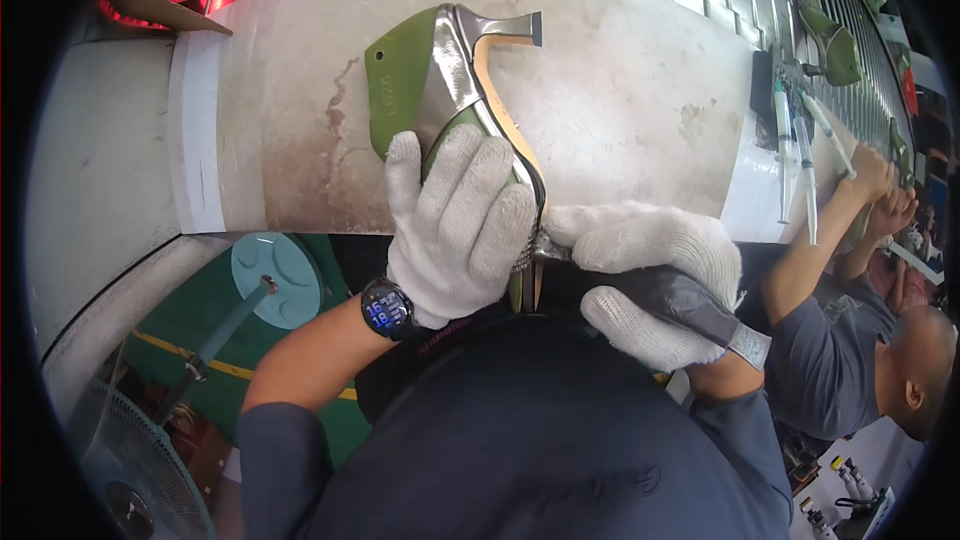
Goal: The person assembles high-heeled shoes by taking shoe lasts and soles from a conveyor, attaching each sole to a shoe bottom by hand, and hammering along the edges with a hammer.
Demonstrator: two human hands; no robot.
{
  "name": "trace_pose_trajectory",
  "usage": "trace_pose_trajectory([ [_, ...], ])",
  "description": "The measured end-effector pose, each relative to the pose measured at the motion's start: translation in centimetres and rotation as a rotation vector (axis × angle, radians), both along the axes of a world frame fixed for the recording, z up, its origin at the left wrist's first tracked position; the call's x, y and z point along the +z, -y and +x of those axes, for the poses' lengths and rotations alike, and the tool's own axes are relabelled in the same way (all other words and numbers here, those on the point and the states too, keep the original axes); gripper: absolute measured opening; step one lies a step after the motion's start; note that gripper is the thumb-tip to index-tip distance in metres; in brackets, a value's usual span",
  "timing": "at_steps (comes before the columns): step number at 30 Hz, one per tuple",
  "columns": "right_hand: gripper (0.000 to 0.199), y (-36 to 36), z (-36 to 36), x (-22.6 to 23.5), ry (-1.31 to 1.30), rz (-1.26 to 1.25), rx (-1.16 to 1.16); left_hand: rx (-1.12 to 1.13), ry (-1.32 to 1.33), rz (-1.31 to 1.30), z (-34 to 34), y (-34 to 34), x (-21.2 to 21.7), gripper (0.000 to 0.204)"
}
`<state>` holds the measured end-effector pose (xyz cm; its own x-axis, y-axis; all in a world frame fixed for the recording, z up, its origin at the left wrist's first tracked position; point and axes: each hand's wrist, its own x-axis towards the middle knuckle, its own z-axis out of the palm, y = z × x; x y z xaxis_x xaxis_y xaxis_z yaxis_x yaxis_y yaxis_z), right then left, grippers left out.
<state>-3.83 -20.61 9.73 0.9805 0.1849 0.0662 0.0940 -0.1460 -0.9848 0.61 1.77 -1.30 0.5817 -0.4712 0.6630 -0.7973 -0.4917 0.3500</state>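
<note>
While the right hand (670, 245) grips a tool (695, 308), the left hand (458, 225) — clasping a shoe (455, 75) — hides its middle.

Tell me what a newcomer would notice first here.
Probably the silver high-heeled shoe on its green last at centre, its near end past the pale worktop's edge, held in the gloved left hand. Then the dark-handled tool in the gloved right hand, its metal end beside the shoe.

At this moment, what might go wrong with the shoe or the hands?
The tool in the right hand is close to the left hand; a slip might strike its fingers. The tool's metal head may also scratch the shiny shoe. The shoe extends past the table's near edge, so it might shift under pressure.
</note>
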Motion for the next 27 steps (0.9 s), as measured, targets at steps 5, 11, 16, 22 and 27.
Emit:
trace_pose_trajectory([
  [5, 0.03, -0.9, -1.7, 0.0, 0.01, 0.029, -0.02, -0.01, -0.005, 0.0, -0.2, -0.1, 0.0, 0.058],
  [11, 0.032, -1.7, -2.4, -1.0, -0.072, 0.192, -0.179, -0.008, -0.001, -0.016, 0.2, -0.2, 0.5, 0.046],
  [16, 0.03, -1.0, -0.1, -0.5, -0.092, 0.109, -0.166, 0.004, 0.011, -0.02, 0.1, 0.0, -0.1, 0.031],
  [22, 0.026, 0.5, 3.1, 0.6, -0.217, 0.099, -0.089, -0.042, -0.069, 0.041, -0.2, -0.8, -0.5, 0.057],
  [27, 0.033, 1.2, 7.1, 2.6, -0.718, 0.212, 0.038, 0.042, 0.046, 0.043, -0.5, -0.8, -1.2, 0.069],
])
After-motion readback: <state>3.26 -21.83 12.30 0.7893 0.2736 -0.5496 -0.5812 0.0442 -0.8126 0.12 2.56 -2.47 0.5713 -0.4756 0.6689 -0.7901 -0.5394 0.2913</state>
